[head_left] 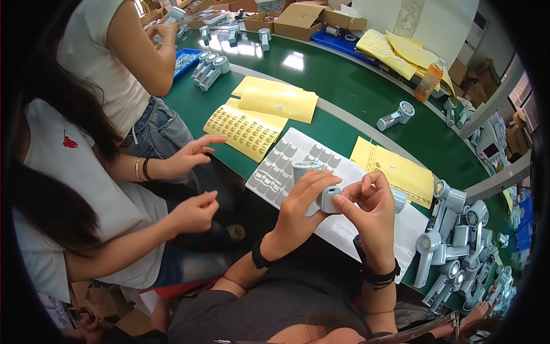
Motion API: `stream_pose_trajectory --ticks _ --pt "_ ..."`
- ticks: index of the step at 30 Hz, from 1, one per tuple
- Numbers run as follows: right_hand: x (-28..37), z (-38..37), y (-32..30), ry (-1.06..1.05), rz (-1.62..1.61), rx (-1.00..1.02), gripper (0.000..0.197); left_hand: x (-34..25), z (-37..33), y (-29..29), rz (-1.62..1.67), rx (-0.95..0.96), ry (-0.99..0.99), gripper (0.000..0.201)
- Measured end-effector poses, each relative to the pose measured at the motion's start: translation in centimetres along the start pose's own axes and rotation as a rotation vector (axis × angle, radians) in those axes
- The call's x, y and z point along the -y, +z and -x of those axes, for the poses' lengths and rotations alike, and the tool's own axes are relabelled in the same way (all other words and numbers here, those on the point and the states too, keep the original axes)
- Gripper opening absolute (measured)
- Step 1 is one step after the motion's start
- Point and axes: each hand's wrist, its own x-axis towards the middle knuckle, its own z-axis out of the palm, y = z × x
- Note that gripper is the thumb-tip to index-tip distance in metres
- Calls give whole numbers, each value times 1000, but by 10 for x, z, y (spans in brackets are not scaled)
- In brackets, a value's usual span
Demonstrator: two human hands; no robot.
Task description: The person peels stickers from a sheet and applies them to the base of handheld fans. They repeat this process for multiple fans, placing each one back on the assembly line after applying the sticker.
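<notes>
My left hand (pixel 299 207) is wrapped round a light blue handheld fan (pixel 330 200), whose rounded end with a small slot faces up toward me. The thumb and fingertips of my right hand (pixel 371 213) press against the same end from the other side. Most of the fan's body is hidden by my fingers. Beneath my hands lies a white sheet (pixel 409 226) with rows of grey stickers (pixel 278 169) on its left part. A light blue round part (pixel 303 166) shows behind my left fingers, and another light blue piece (pixel 399 199) beside my right hand; whether they join the held fan, I cannot tell.
Many fans (pixel 452 252) are heaped at the right. Yellow sticker sheets (pixel 246 131) lie at the left and another yellow sheet (pixel 395 172) behind my right hand. A single fan (pixel 395 116) lies on the green table (pixel 338 86). Two people stand at the left, one with hands (pixel 195 157) near the table edge.
</notes>
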Motion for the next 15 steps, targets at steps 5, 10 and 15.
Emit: stream_pose_trajectory --ticks 5,10,15 --pt "-1 4 0 -35 46 -18 41 -4 2 1 -9 3 -1 47" --pt "0 7 1 -73 137 -66 38 -3 2 4 -27 5 11 47" --pt "11 17 2 -70 421 -123 38 -3 0 5 -49 61 59 52"
